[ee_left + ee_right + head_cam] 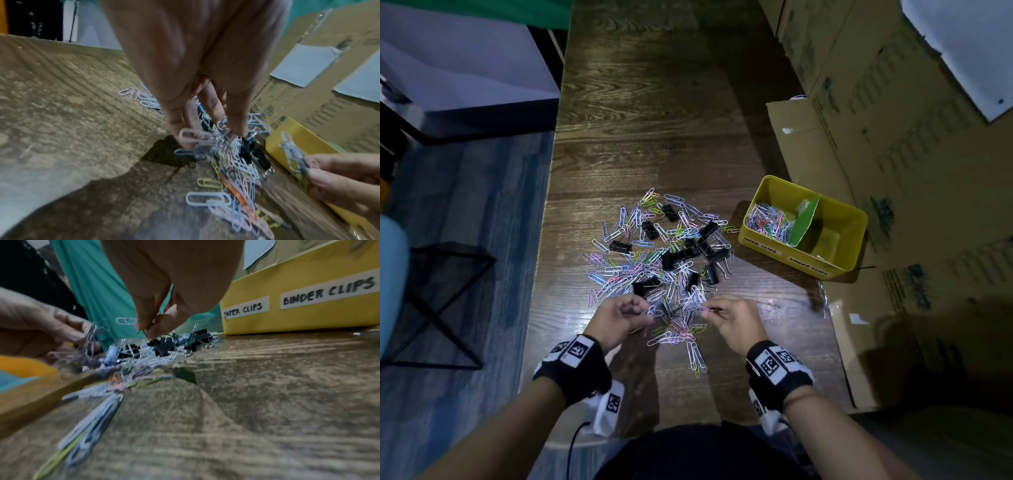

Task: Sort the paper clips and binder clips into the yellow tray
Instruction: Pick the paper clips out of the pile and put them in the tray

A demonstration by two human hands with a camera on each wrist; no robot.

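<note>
A dark wood-grain surface (pixel 654 120) runs up the middle of the head view, shiny under the light near the lower centre. On it, at mid-frame, lies a loose heap of coloured paper clips (pixel 626 274) mixed with black binder clips (pixel 714 270), with a few paper clips trailing toward the bottom of the frame. To the right of the heap, just apart from it, stands the yellow tray (pixel 856 236), labelled "PAPER CLIPS" and "BINDER CLIPS" on its near wall. Flattened cardboard (pixel 798 137) lies over the surface's right edge, beside and behind the tray.
</note>
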